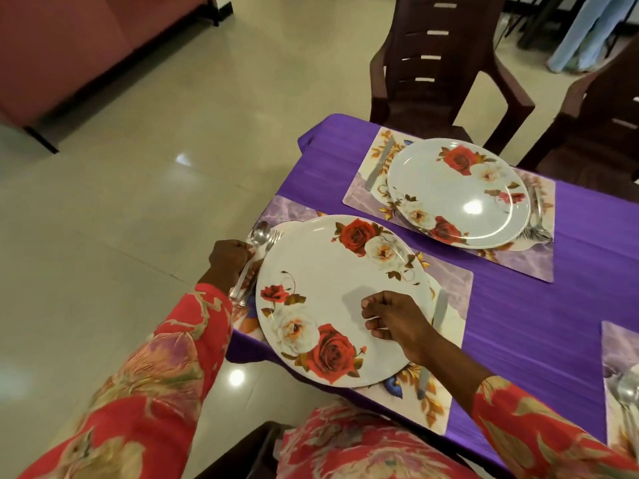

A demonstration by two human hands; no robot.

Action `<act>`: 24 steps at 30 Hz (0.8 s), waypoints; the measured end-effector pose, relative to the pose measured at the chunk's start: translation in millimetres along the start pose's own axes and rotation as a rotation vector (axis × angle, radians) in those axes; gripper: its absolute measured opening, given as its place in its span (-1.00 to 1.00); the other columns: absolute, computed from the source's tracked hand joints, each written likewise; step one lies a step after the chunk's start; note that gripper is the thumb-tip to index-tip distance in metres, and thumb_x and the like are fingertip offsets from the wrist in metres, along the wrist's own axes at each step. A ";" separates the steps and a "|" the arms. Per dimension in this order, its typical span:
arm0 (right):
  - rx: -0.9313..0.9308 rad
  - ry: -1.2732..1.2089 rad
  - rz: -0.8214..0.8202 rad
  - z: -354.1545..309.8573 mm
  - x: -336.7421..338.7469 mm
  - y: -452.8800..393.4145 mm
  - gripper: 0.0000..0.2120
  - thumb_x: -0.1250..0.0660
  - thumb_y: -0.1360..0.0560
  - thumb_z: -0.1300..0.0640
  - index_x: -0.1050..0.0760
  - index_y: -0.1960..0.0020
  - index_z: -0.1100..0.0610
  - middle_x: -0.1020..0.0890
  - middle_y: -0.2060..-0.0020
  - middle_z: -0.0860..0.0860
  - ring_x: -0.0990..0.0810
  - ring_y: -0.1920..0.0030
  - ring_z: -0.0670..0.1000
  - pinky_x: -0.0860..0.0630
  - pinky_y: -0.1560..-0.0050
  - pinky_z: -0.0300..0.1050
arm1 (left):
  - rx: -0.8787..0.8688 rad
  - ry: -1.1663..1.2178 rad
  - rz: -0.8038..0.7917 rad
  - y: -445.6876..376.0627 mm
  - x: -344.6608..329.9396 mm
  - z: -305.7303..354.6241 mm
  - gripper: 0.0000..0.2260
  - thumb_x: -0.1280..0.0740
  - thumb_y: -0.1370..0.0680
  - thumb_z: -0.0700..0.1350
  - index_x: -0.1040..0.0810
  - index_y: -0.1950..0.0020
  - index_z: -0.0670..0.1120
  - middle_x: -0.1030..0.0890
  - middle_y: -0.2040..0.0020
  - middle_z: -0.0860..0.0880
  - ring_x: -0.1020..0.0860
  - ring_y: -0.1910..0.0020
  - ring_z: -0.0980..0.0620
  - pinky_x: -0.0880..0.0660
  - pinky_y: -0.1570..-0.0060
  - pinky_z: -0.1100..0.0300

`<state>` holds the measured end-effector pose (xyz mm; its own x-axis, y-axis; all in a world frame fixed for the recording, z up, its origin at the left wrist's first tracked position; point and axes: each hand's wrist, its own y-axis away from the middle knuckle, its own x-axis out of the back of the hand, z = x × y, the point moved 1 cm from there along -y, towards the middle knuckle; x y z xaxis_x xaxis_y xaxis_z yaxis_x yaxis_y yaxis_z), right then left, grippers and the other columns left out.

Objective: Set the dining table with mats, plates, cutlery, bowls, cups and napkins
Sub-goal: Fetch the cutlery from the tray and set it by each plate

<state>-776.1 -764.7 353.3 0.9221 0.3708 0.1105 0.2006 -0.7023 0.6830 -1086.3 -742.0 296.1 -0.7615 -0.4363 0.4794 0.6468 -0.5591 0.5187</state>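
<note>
My left hand (228, 259) is sitting at the near plate's nine o'clock, fingers curled around the spoon (257, 238), pinching it low on the handle. The spoon is lying on the near mat (453, 281) with its bowl pointing to twelve o'clock, and the fork (268, 245) is lying just beside it, between spoon and plate rim, tines the same way. Both handles are running down past my wrist toward six o'clock.

The near plate (332, 288), white with red and cream roses, is resting flat on that mat, covering most of it. My right hand (390, 319) is hovering over the plate at about four o'clock from its middle, fingers loosely curled and holding nothing; I cannot tell if it is touching the surface. A knife (437, 326) is lying on the mat at the plate's three o'clock, partly hidden behind my wrist.

Up at one o'clock, the far plate (456, 193) is sitting on the far mat (525, 257), with a second knife (378, 164) at its nine o'clock and a second fork (537, 216) at its three o'clock. Everything is lying on the purple cloth (553, 323). At the right edge a third mat (619, 354) is peeking in with cutlery (627, 392) on it. Two brown chairs (446, 63) are standing at twelve o'clock.
</note>
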 end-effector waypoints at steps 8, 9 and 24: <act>0.001 -0.031 0.025 1.5 3.4 3.0 -0.92 -0.28 -0.53 0.24 -0.54 0.10 0.14 -0.61 0.23 0.05 -0.55 0.25 -0.01 -0.52 0.22 -0.22 | -0.116 -0.325 0.112 23.4 -5.1 15.8 -0.84 -0.35 -0.48 -0.28 -0.65 -0.02 -0.28 -0.64 -0.02 -0.26 -0.58 -0.06 -0.25 -0.52 -0.07 0.04; 0.003 -0.032 0.030 1.4 4.1 3.3 -0.91 -0.28 -0.53 0.24 -0.54 0.10 0.13 -0.61 0.23 0.05 -0.55 0.26 -0.01 -0.52 0.22 -0.22 | -0.120 -0.337 0.122 23.6 -6.0 15.8 -0.83 -0.34 -0.49 -0.28 -0.64 -0.03 -0.28 -0.63 -0.04 -0.26 -0.57 -0.08 -0.25 -0.51 -0.09 0.04; 0.056 -0.172 0.138 15.9 43.7 26.9 -0.92 -0.26 -0.55 0.23 -0.52 0.10 0.15 -0.59 0.25 0.04 -0.53 0.29 -0.03 -0.48 0.23 -0.19 | -0.469 -0.074 0.133 92.4 -64.5 82.2 -0.74 -0.22 -0.58 -0.12 -0.55 0.02 -0.31 -0.60 0.05 -0.28 -0.54 0.02 -0.22 -0.44 -0.01 0.01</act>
<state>-725.1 -777.1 365.0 0.9840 0.1630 0.0717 0.0823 -0.7737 0.6282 -974.0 -707.5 371.2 -0.6576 -0.4836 0.5776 0.6366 -0.7668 0.0827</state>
